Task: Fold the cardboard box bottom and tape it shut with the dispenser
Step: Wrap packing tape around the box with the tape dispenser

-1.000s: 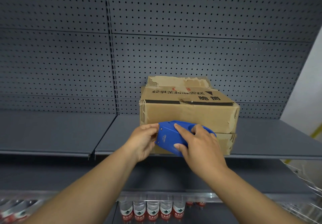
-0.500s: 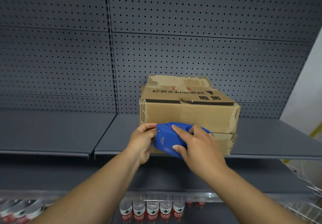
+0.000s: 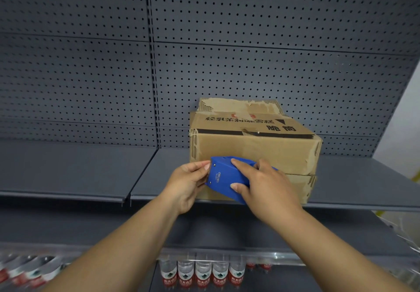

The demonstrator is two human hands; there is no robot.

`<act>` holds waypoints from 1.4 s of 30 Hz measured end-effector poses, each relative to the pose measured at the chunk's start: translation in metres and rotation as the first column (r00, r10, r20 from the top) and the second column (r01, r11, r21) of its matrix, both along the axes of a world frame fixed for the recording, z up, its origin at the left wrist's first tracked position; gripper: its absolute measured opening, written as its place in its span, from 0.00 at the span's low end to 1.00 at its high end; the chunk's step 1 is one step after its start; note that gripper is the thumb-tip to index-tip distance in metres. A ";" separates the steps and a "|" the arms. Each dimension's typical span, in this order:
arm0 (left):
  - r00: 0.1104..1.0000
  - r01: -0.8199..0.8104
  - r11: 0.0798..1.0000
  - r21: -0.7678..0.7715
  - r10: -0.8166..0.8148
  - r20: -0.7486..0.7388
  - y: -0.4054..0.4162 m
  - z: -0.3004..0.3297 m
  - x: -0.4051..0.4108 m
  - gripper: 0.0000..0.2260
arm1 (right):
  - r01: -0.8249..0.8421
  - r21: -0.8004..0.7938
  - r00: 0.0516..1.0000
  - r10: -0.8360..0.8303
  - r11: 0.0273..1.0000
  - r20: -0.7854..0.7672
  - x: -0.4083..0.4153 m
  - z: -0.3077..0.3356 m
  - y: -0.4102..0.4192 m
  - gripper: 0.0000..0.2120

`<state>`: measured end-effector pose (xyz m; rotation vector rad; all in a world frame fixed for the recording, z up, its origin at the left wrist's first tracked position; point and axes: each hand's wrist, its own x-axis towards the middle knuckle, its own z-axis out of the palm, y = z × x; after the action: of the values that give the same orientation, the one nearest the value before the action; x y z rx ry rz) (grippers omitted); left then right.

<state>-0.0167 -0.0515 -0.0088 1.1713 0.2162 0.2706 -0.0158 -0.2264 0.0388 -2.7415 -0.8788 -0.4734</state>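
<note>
Far left, the grey shelf is bare, and water bottles line the tier below. Moving right, the left hand pinches with thumb and fingers at the nose of the blue tape dispenser, probably feeling for the tape's free end, though no tape can be made out there. The right hand wraps the dispenser's body from above, fingers curled firmly around it, holding it in front of the lower left corner of the cardboard box. The box sits on the shelf just behind both hands, its flaps folded flat on top, where the seam shows torn old tape. Folding looks done; no fresh strip is visible, so the whole taping pass appears to remain.
</note>
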 end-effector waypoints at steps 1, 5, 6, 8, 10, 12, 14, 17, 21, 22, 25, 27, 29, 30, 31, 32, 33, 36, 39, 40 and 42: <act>1.000 0.010 1.000 0.011 -0.011 0.009 0.001 0.000 -0.001 0.06 | 0.000 -0.006 1.000 0.000 1.000 0.001 0.000 0.001 0.001 0.27; 1.000 0.008 0.999 0.052 -0.008 0.006 0.006 -0.002 -0.002 0.08 | -0.006 -0.044 1.000 0.006 0.999 0.009 -0.001 0.004 0.003 0.27; 1.000 0.002 0.996 0.086 -0.002 -0.001 0.007 -0.002 -0.002 0.08 | -0.008 -0.051 1.000 0.009 0.999 0.007 -0.001 0.006 0.003 0.27; 1.000 -0.015 0.985 0.171 0.017 -0.013 0.007 -0.003 -0.001 0.09 | -0.015 -0.067 1.000 0.015 0.998 0.003 -0.001 0.008 0.002 0.27; 0.999 -0.035 0.977 0.208 0.036 -0.003 0.007 -0.003 -0.001 0.09 | -0.015 -0.074 1.000 0.014 0.997 -0.006 0.000 0.009 0.002 0.26; 0.999 -0.032 0.979 0.201 0.029 0.018 0.006 -0.004 -0.001 0.09 | -0.009 -0.070 1.000 0.008 0.998 -0.011 0.002 0.010 0.002 0.26; 1.000 -0.013 0.989 0.145 0.010 0.028 0.004 -0.004 -0.002 0.10 | -0.009 -0.058 1.000 0.008 0.998 -0.019 0.004 0.011 0.001 0.26; 1.000 -0.010 0.999 0.039 0.009 0.019 0.003 -0.004 -0.002 0.08 | -0.015 -0.039 0.999 0.013 0.999 -0.033 0.004 0.011 -0.001 0.26; 0.999 -0.026 0.999 0.039 0.025 0.032 -0.001 -0.001 -0.003 0.06 | -0.022 -0.029 0.999 0.021 0.999 -0.031 0.003 0.010 -0.002 0.26; 0.999 -0.045 0.998 0.050 0.044 0.028 -0.002 0.000 -0.002 0.06 | -0.023 -0.030 0.999 0.022 0.999 -0.030 0.004 0.010 -0.002 0.26; 0.994 -0.105 0.991 0.080 0.104 0.022 -0.004 0.000 -0.001 0.06 | -0.025 -0.029 0.999 0.024 0.999 -0.041 0.005 0.009 -0.002 0.26; 0.991 -0.131 0.987 0.090 0.130 0.021 -0.006 -0.002 0.000 0.08 | -0.032 -0.033 0.998 0.030 0.999 -0.049 0.006 0.009 -0.002 0.26; 0.986 -0.165 0.981 0.097 0.164 0.023 -0.010 -0.004 0.000 0.09 | -0.041 -0.032 0.998 0.039 0.999 -0.054 0.006 0.009 -0.002 0.26; 0.982 -0.187 0.976 0.108 0.185 0.031 -0.011 -0.004 0.000 0.10 | -0.046 -0.029 0.997 0.044 0.999 -0.057 0.006 0.009 -0.002 0.26; 0.977 -0.211 0.969 0.129 0.208 0.041 -0.012 -0.005 0.000 0.10 | -0.051 -0.026 0.997 0.049 0.998 -0.060 0.006 0.009 -0.002 0.26; 0.973 -0.231 0.959 0.165 0.226 0.050 -0.012 -0.005 -0.001 0.10 | -0.055 -0.025 0.997 0.053 0.998 -0.063 0.007 0.010 -0.003 0.27; 0.971 -0.240 0.950 0.201 0.233 0.060 -0.011 -0.005 -0.001 0.10 | -0.058 -0.025 0.996 0.057 0.998 -0.065 0.007 0.010 -0.003 0.27; 0.975 -0.223 0.941 0.255 0.214 0.065 -0.005 -0.006 -0.003 0.09 | -0.063 -0.038 0.996 0.060 0.997 -0.066 0.008 0.010 -0.003 0.27; 0.977 -0.215 0.932 0.291 0.205 0.066 -0.002 -0.005 -0.005 0.08 | -0.060 -0.055 0.997 0.057 0.997 -0.055 0.010 0.009 -0.002 0.27; 0.976 -0.217 0.927 0.305 0.207 0.066 -0.002 -0.005 -0.006 0.07 | -0.059 -0.058 0.997 0.056 0.997 -0.054 0.010 0.010 -0.001 0.27; 0.972 -0.233 0.917 0.325 0.224 0.064 -0.002 -0.005 -0.005 0.07 | -0.058 -0.068 0.997 0.054 0.996 -0.053 0.011 0.010 0.001 0.27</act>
<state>-0.0216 -0.0535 -0.0140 1.4772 0.2935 0.5445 -0.0045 -0.2251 0.0490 -2.7698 -0.9742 -0.3665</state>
